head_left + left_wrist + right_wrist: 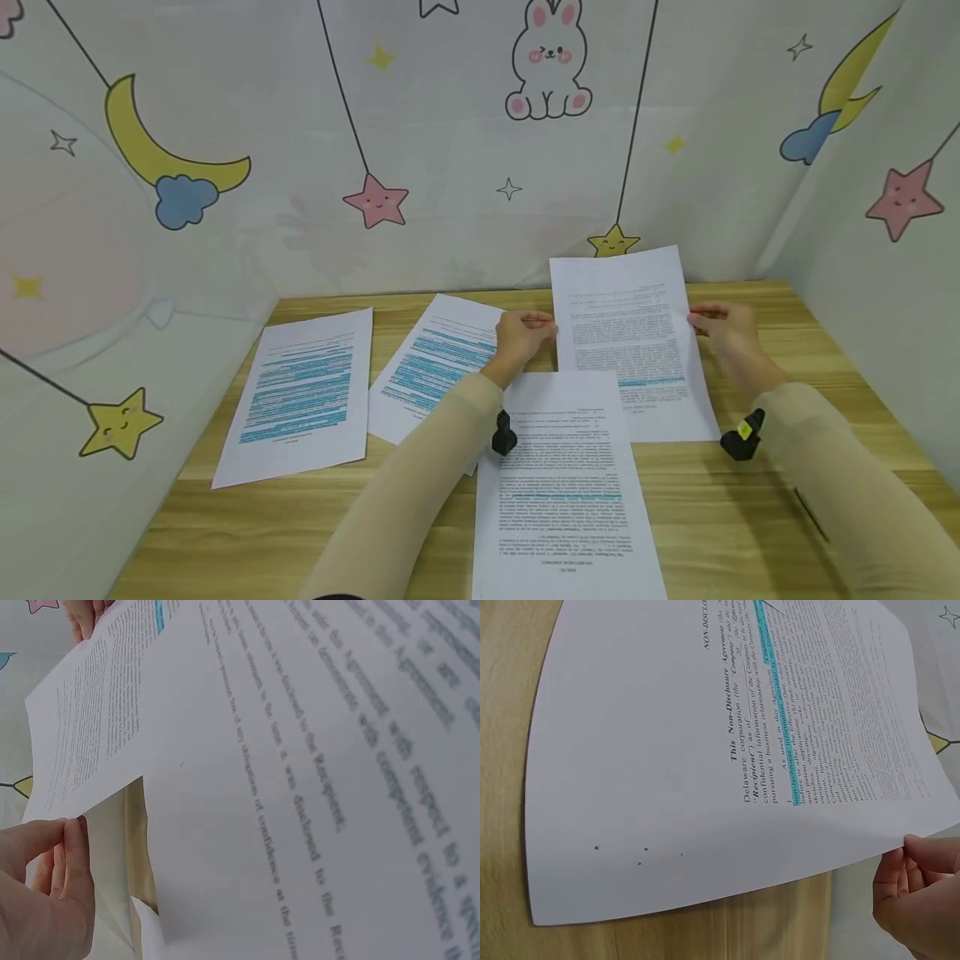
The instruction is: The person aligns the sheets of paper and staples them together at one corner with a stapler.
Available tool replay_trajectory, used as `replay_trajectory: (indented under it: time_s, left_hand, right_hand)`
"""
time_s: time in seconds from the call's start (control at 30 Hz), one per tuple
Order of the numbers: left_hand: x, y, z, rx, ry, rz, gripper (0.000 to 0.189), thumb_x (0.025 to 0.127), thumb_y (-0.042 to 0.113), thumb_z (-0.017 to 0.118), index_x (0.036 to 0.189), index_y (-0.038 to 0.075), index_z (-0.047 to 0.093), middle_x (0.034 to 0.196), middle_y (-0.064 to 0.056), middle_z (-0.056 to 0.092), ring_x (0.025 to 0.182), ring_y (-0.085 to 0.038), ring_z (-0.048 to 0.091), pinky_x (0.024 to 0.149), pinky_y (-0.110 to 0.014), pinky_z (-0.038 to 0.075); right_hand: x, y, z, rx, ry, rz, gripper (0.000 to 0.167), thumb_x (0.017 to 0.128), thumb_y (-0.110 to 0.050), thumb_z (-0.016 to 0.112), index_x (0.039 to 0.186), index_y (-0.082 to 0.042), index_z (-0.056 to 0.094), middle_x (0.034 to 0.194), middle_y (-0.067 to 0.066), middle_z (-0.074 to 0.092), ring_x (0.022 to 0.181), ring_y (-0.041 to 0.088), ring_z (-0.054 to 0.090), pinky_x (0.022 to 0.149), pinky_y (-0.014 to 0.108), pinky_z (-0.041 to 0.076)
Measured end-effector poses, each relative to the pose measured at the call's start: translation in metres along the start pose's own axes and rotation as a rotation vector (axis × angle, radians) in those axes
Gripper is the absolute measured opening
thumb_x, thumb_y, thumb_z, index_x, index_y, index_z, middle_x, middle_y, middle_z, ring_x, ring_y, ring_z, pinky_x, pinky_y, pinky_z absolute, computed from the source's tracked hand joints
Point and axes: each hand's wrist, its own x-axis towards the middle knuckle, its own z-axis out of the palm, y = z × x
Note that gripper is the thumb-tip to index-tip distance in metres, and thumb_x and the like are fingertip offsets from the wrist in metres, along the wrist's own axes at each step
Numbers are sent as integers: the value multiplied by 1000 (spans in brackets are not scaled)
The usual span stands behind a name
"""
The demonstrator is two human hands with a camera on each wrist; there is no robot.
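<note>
The left hand pinches a tilted paper at its nine o'clock edge, the right hand at three. Both forearms angle inward toward twelve above the surface.

Left sleeve: long, beige, ending behind the left hand
Right sleeve: matching beige
Left wrist camera: black, rounded
Right wrist camera: black, yellow patch

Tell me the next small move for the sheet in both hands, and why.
Probably lower the raised sheet flat onto the table: the left hand and right hand pinch its opposite side edges, its far end is lifted, and the leftmost sheet lies on the wood.
</note>
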Motion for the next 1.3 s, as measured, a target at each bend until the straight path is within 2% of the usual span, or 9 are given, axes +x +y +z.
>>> replay_trajectory:
  time_s: [0.23, 0.4, 0.6, 0.8, 0.9, 1.1, 1.3]
  left_hand:
    - [-1, 8, 0, -95, 0, 32, 16, 85, -7, 75, 100, -6, 72, 90, -15, 73, 79, -20, 72, 80, -36, 61]
    - [-2, 15, 2, -112, 18, 21, 16, 86, -6, 75, 101, -5, 72, 90, -13, 73, 81, -20, 72, 80, -33, 61]
    - [0, 25, 1, -114, 24, 66, 16, 86, -4, 75, 102, -4, 71, 91, -12, 73, 81, -17, 70, 82, -36, 61]
    - [2, 37, 0, -184, 5, 135, 16, 87, -5, 74, 103, -6, 70, 92, -14, 71, 83, -18, 69, 88, -47, 58]
    - [4, 45, 0, -204, 14, 173, 17, 87, -6, 74, 103, -8, 70, 93, -16, 71, 82, -18, 69, 86, -44, 59]
    - [6, 57, 2, -246, 18, 243, 19, 85, -9, 74, 103, -10, 69, 94, -19, 71, 81, -18, 69, 76, -30, 62]
    - [7, 66, 2, -270, 9, 289, 19, 86, -9, 73, 104, -11, 68, 97, -19, 71, 81, -18, 69, 76, -30, 62]
  right_hand:
    - [2, -7, 0, -6, 57, -69, 38, 101, -9, 58, 134, 9, 53, 105, -1, 58, 89, 5, 56, 87, 20, 55]
    - [2, -15, -2, -1, 87, -112, 35, 100, -9, 60, 130, 8, 55, 98, -10, 59, 87, 2, 56, 82, 15, 54]
    - [1, -28, -4, 10, 112, -142, 33, 100, -11, 61, 128, 5, 56, 104, -6, 58, 90, 3, 55, 79, 10, 51]
    - [0, -45, -7, -29, 157, -210, 33, 100, -15, 61, 127, 4, 58, 106, -4, 59, 91, 4, 56, 80, 12, 51]
    - [0, -52, -10, -33, 173, -235, 30, 100, -15, 62, 124, 2, 60, 105, -6, 60, 90, 4, 57, 79, 11, 51]
    - [-1, -66, -16, 11, 200, -266, 24, 98, -12, 63, 120, -1, 63, 103, -8, 59, 89, 5, 57, 78, 9, 51]
    - [-4, -80, -21, 74, 205, -273, 23, 98, -12, 63, 119, -4, 64, 104, -6, 60, 91, 8, 58, 77, 8, 50]
